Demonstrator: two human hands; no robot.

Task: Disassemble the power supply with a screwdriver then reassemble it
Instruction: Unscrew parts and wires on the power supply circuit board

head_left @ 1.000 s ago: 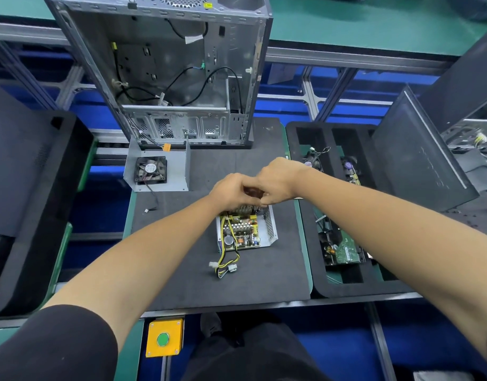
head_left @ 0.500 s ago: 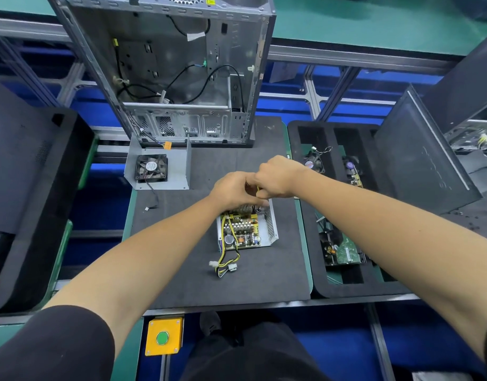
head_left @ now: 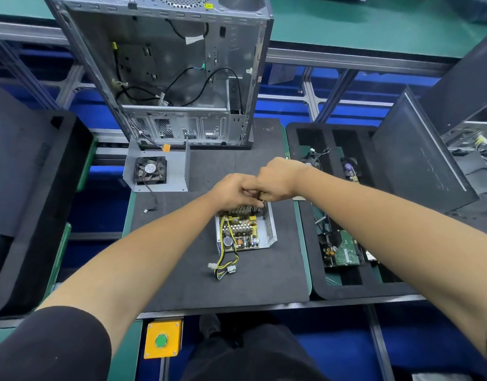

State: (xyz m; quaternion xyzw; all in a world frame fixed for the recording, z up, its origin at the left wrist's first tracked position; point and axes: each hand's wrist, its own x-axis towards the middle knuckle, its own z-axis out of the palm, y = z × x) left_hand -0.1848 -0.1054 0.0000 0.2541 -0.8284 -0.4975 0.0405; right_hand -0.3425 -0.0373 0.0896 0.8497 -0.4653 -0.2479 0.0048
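Power supply (head_left: 245,232): open, cover off, lying on the dark mat (head_left: 264,279) of the tabletop, mid-mat, long axis running away from the person. Board with yellow parts exposed; mesh wall on its right side; yellow-black cable (head_left: 223,266) trailing off the near end.

Left hand (head_left: 231,192): over the far end of the supply, fingers curled, grip on something small there; what it is cannot be told.

Right hand (head_left: 278,178): fisted, touching the left, just beyond the far right corner; a yellowish sliver shows under it, likely the screwdriver handle. Work point lies directly below both hands; both equally near.

Fan bracket (head_left: 158,171): far left of mat, fan inside, well apart from the supply.

PC case (head_left: 179,78): upright beyond the mat, side open, loose wires inside.

Foam tray (head_left: 305,138): right of mat, compartments holding a green board and small parts.
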